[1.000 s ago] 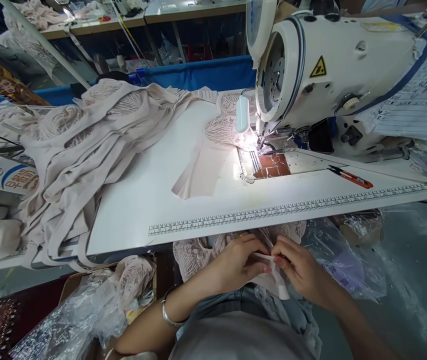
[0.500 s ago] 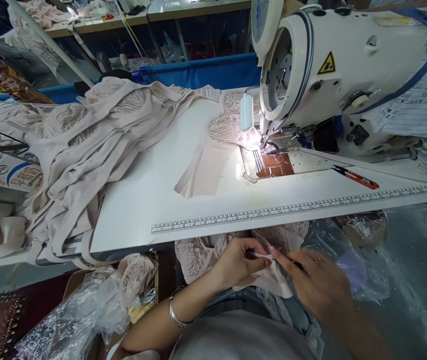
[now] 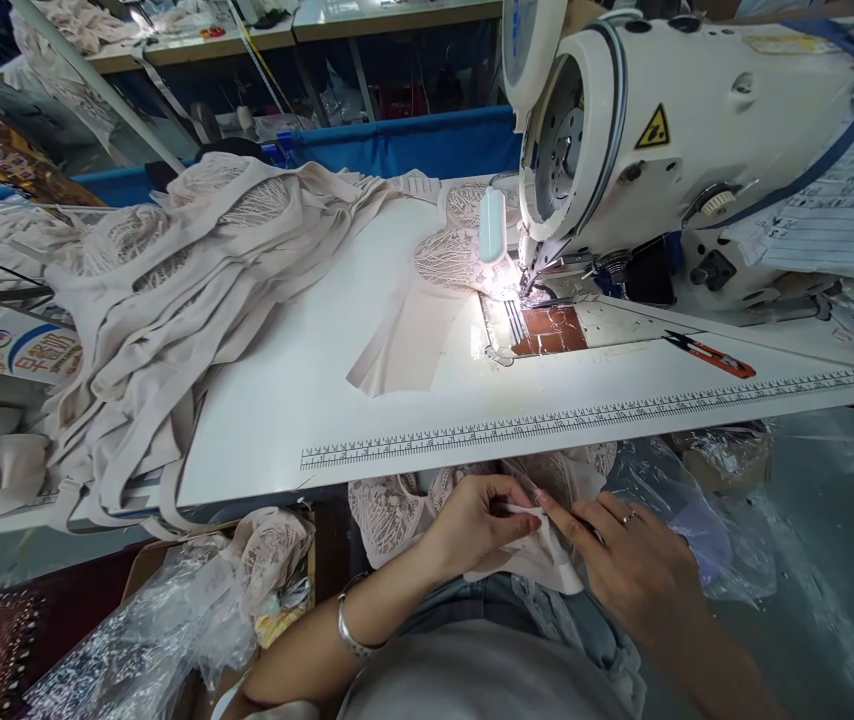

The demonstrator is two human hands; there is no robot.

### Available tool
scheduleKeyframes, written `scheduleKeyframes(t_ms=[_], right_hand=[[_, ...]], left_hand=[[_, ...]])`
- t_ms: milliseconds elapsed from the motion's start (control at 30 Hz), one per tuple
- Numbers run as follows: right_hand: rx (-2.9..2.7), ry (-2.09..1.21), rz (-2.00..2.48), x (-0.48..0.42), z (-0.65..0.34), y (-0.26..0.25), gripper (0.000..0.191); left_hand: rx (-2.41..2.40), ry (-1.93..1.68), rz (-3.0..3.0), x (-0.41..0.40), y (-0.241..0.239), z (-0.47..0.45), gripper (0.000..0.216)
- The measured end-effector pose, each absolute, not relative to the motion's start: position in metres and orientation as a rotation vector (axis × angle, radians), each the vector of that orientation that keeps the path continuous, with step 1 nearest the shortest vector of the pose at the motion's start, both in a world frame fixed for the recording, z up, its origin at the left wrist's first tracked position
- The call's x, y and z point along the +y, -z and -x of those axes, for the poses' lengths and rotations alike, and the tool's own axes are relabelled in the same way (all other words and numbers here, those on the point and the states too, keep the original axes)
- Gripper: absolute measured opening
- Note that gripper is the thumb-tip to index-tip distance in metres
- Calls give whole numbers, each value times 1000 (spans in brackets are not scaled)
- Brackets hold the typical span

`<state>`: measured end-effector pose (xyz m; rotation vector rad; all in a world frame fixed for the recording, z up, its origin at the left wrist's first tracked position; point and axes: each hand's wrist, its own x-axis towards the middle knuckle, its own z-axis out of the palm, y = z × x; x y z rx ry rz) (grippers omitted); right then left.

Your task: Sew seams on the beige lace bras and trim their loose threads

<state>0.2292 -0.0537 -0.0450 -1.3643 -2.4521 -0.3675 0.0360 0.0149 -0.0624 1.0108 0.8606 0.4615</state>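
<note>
Over my lap, below the table edge, lies a beige lace bra. My left hand pinches a fold of its smooth fabric between thumb and fingers. Close on the right, my right hand has its index fingertip against the same fold. Its other fingers curl round a slim dark tool, mostly hidden in the palm, so its kind does not show. Another beige lace piece lies on the table, with one end under the needle area of the sewing machine.
Beige bras are heaped on the left of the white table. Orange thread snips lie behind a printed ruler strip. Plastic bags sit in a box at lower left. A milk carton stands far left.
My right hand has shifted and turned slightly near the fold, and the pinched fabric has moved a little. My left hand keeps its pinch.
</note>
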Motion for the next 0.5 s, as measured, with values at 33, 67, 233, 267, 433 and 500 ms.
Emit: scheduleKeyframes(t_ms=[33, 67, 233, 267, 433, 500], right_hand=[[-2453, 365, 1356, -54, -229, 45, 43], [-2449, 360, 1347, -54, -229, 45, 43], [-2385, 235, 1342, -52, -229, 48, 44], [-2351, 178, 1348, -52, -228, 50, 44], [-2151, -249, 1404, -56, -219, 61, 48], [-2031, -500, 1440, -57, -214, 62, 47]], left_hand=[[849, -463, -1010, 15, 63, -36, 38], [838, -464, -1009, 15, 63, -36, 36], [842, -466, -984, 15, 64, -35, 36], [850, -463, -982, 15, 64, -35, 36], [833, -451, -1013, 15, 60, -40, 38], [797, -451, -1007, 14, 60, -43, 41]])
